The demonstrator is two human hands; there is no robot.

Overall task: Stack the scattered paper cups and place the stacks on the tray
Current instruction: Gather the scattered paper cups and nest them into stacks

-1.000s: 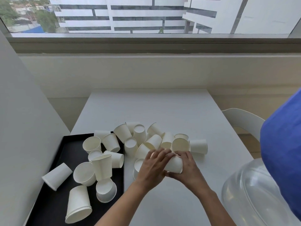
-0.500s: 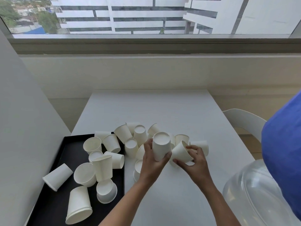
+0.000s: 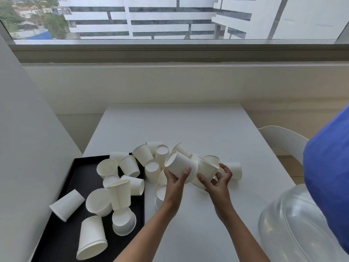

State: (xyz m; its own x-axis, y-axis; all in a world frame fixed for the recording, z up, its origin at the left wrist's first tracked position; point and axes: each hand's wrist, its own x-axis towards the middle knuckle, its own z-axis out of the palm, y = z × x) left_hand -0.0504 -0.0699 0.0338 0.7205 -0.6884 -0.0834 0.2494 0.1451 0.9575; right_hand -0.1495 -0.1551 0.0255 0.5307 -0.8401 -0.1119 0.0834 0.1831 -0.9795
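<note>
My left hand (image 3: 174, 178) grips a white paper cup (image 3: 179, 165), tilted with its base toward the upper left. My right hand (image 3: 217, 180) holds a second paper cup (image 3: 206, 168), whose base points into the first cup's mouth; the two cups touch. Both are lifted just above a pile of several loose white cups (image 3: 158, 157) on the white table (image 3: 188, 125). A black tray (image 3: 62, 239) at the left carries several more scattered cups (image 3: 98, 201), some upright, some on their sides.
A clear plastic dome-shaped container (image 3: 294, 224) sits at the table's right front corner. A white chair (image 3: 283, 138) stands to the right. A blue garment (image 3: 332, 173) fills the right edge. A white wall panel borders the tray's left side.
Both hands rose from the table with a cup each. The left cup tipped from upright to slanted, and the right cup moved in against its mouth.
</note>
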